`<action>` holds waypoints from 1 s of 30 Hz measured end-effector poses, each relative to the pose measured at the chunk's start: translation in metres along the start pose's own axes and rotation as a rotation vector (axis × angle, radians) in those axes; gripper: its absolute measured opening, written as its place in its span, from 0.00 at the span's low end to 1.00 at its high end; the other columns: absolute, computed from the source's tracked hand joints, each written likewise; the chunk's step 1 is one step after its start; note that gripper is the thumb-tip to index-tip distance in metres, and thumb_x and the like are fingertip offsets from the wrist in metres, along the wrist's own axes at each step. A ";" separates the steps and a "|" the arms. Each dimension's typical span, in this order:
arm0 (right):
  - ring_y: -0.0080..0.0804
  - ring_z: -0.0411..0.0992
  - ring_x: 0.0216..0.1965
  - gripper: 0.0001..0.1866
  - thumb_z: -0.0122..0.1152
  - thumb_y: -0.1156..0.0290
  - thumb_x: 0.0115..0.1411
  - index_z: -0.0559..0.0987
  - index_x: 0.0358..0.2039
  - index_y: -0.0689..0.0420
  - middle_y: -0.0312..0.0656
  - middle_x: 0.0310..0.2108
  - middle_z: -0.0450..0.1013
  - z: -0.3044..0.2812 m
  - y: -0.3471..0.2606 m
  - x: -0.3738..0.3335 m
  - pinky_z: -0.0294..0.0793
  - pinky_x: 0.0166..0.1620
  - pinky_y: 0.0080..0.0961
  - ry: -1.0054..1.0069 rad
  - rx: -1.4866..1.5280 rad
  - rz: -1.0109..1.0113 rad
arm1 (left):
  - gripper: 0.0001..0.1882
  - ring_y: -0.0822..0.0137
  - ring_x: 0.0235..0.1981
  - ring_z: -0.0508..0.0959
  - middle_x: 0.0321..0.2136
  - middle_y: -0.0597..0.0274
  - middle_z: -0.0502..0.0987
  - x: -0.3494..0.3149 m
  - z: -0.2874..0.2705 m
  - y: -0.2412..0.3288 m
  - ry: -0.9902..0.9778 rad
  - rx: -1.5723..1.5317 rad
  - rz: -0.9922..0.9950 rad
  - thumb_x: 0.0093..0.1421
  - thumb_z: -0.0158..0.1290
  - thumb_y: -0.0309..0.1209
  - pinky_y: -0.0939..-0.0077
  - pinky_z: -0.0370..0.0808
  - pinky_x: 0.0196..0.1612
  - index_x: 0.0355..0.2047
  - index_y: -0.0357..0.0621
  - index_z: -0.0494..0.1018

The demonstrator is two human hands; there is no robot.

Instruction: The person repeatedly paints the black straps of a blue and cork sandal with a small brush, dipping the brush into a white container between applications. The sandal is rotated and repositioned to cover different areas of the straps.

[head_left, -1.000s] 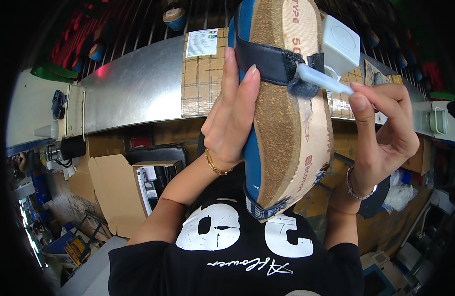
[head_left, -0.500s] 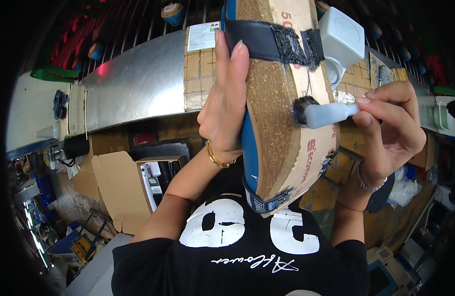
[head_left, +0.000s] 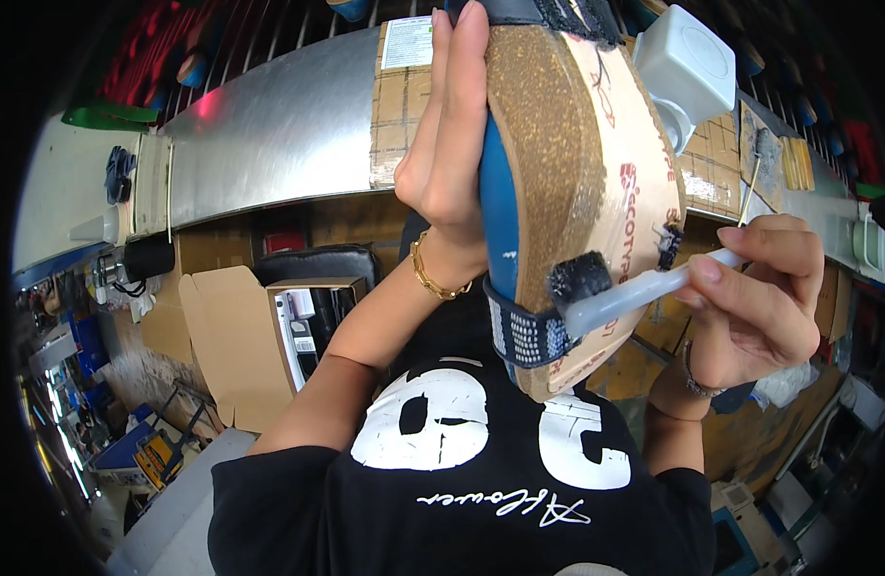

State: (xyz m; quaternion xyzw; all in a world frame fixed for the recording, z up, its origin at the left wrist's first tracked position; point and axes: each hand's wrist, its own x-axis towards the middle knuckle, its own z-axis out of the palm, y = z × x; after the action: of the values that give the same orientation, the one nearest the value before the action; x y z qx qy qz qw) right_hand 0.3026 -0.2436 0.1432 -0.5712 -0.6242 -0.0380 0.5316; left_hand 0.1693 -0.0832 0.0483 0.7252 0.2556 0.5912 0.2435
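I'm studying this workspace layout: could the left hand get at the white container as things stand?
Probably not: the left hand is busy holding the shoe, which appears to block its way to the white container.

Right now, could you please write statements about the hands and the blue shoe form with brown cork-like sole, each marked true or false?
1. The right hand holds a translucent whitish plastic brush. True.
2. The left hand holds a white boxy plastic container. False: the left hand holds the shoe form.
3. The brush's black bristles are beside the dark blue strap with whitish pattern. True.
4. The open brown cardboard box is right of the shoe form. False: the box is on its left.
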 end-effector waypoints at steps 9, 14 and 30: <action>0.26 0.67 0.34 0.06 0.67 0.74 0.59 0.85 0.33 0.63 0.38 0.32 0.73 0.002 0.025 0.034 0.61 0.39 0.20 -0.083 0.281 0.211 | 0.41 0.53 0.49 0.82 0.52 0.40 0.77 0.008 0.004 -0.001 0.039 0.054 0.048 0.51 0.69 0.32 0.69 0.83 0.46 0.63 0.31 0.66; 0.21 0.67 0.29 0.07 0.72 0.78 0.54 0.87 0.35 0.62 0.35 0.26 0.73 0.014 0.019 0.017 0.63 0.35 0.17 -0.015 0.185 0.331 | 0.41 0.59 0.46 0.83 0.49 0.45 0.80 0.014 -0.003 -0.008 0.064 0.159 0.072 0.52 0.69 0.30 0.73 0.83 0.45 0.65 0.34 0.65; 0.25 0.67 0.29 0.14 0.77 0.77 0.40 0.89 0.31 0.55 0.37 0.29 0.73 0.010 0.004 0.027 0.62 0.33 0.19 -0.004 0.019 0.056 | 0.41 0.44 0.54 0.78 0.54 0.36 0.76 0.016 -0.003 -0.012 0.105 0.243 0.169 0.47 0.71 0.31 0.63 0.81 0.49 0.61 0.34 0.70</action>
State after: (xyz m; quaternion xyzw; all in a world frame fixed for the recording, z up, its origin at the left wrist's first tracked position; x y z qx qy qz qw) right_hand 0.3050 -0.2179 0.1557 -0.5834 -0.6094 -0.0159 0.5367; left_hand 0.1677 -0.0632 0.0527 0.7365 0.2759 0.6111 0.0896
